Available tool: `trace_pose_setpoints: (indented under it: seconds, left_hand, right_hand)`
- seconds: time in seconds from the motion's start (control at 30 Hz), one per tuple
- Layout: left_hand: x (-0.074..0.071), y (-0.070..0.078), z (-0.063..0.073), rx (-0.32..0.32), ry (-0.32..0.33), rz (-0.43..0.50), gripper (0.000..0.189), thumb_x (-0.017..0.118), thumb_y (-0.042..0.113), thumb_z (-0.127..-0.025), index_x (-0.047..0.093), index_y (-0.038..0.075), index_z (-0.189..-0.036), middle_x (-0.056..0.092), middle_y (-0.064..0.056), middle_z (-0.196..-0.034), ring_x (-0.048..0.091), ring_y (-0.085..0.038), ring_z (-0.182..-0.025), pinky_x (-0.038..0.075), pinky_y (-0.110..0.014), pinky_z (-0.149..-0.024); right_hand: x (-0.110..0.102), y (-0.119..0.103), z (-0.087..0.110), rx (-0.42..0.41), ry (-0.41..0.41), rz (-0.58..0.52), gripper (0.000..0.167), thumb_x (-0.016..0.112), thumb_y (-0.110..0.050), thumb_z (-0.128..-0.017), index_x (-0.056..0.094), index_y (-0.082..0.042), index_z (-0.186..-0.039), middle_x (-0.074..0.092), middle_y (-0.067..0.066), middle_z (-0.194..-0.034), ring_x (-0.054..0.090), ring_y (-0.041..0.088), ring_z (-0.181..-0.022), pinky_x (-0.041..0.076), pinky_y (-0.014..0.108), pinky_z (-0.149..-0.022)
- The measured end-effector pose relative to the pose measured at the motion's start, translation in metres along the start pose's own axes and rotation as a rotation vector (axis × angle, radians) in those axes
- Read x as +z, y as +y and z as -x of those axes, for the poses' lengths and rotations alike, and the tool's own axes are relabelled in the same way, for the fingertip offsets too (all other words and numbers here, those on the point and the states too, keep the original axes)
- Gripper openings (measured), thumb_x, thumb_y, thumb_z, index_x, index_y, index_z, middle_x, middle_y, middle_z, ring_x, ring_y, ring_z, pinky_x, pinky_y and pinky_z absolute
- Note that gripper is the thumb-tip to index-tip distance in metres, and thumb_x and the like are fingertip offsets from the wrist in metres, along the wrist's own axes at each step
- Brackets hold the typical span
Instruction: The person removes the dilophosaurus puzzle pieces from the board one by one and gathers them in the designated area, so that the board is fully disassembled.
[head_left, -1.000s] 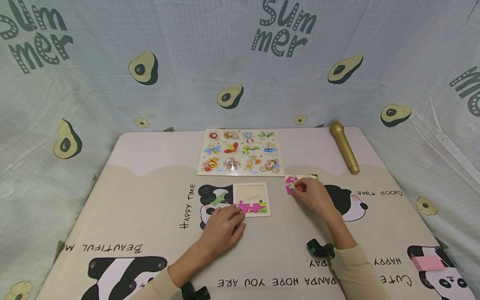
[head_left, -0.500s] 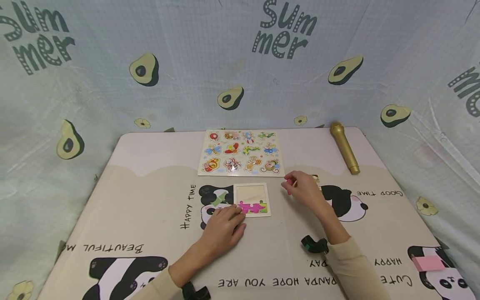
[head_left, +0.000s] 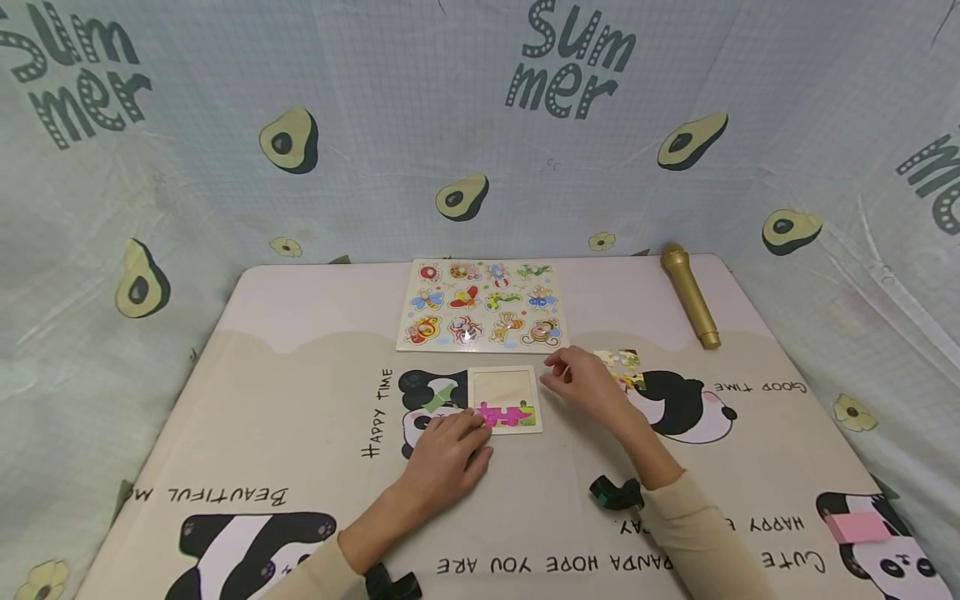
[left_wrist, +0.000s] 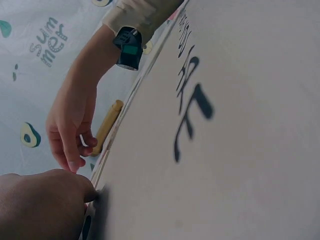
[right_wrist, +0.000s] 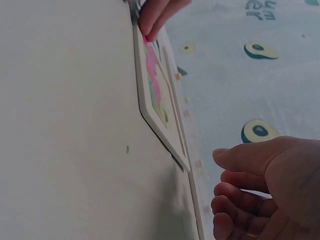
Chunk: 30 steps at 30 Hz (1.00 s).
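Note:
My left hand (head_left: pixel 446 458) lies over the near left corner of a small wooden puzzle tray (head_left: pixel 537 400), its fingertips touching the corner and a pink puzzle piece (head_left: pixel 513 415) in the tray's near row. In the right wrist view, those fingers (right_wrist: pixel 155 20) press at the end of the pink strip. Between the tray and some loose puzzle pieces (head_left: pixel 626 360) hovers my right hand (head_left: pixel 588 387). Its fingers are loosely bent, and the right wrist view shows a gap between thumb and fingertips with nothing seen in it. What lies under the right palm is hidden.
Behind the tray lies a larger peg board (head_left: pixel 480 343) with printed insects. A gold microphone (head_left: pixel 692 300) is at the back right, and a pink block (head_left: pixel 855 527) at the right. Fabric walls (head_left: pixel 360 167) with avocado prints surround the table's sides and back.
My right hand has moved left from the loose pieces toward the tray, uncovering the right part of those pieces. My left hand has stayed on the tray corner.

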<state>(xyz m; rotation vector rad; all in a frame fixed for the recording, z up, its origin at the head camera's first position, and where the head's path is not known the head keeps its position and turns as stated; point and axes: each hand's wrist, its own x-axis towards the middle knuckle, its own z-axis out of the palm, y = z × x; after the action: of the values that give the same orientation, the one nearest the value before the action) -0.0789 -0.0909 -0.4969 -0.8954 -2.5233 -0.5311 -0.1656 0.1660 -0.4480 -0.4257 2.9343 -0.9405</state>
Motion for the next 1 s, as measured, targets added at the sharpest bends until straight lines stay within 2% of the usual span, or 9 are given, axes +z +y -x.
trace_pose_setpoints:
  seconds: [0.27,0.57,0.83,1.0]
  left_hand:
    - [-0.001,0.000,-0.001,-0.006,-0.008,-0.009,0.026,0.073,0.026,-0.089,0.077,0.012,-0.111,0.071,-0.005,-0.116,0.066,-0.024,-0.116,0.052,-0.043,-0.094]
    - [0.001,0.000,0.000,-0.016,-0.049,-0.023,0.029,0.068,0.030,-0.093,0.074,0.016,-0.118,0.068,-0.003,-0.117,0.064,-0.022,-0.115,0.051,-0.042,-0.096]
    - [0.003,0.000,0.000,-0.049,-0.157,-0.031,0.039,0.060,0.041,-0.098,0.068,0.022,-0.131,0.062,-0.003,-0.122,0.058,-0.023,-0.114,0.046,-0.044,-0.097]
    - [0.004,0.000,0.000,-0.058,-0.190,-0.044,0.040,0.058,0.043,-0.099,0.065,0.025,-0.134,0.059,-0.003,-0.122,0.056,-0.024,-0.115,0.045,-0.046,-0.096]
  right_hand:
    - [0.007,-0.002,0.003,-0.053,-0.079,-0.012,0.026,0.076,-0.018,-0.088,0.070,-0.004,-0.109,0.062,0.005,-0.091,0.055,0.015,-0.080,0.050,0.026,-0.071]
    - [0.013,-0.006,0.011,-0.044,-0.146,-0.020,0.027,0.078,-0.023,-0.087,0.071,-0.009,-0.108,0.062,0.001,-0.094,0.055,0.014,-0.085,0.050,0.028,-0.076]
    - [0.017,-0.005,0.012,-0.091,-0.181,0.004,0.022,0.079,-0.024,-0.086,0.072,-0.010,-0.101,0.060,-0.001,-0.089,0.053,0.011,-0.082,0.049,0.025,-0.074]
    - [0.018,-0.004,0.014,-0.124,-0.187,0.022,0.017,0.079,-0.024,-0.086,0.072,-0.011,-0.096,0.060,-0.001,-0.087,0.053,0.010,-0.080,0.048,0.024,-0.072]
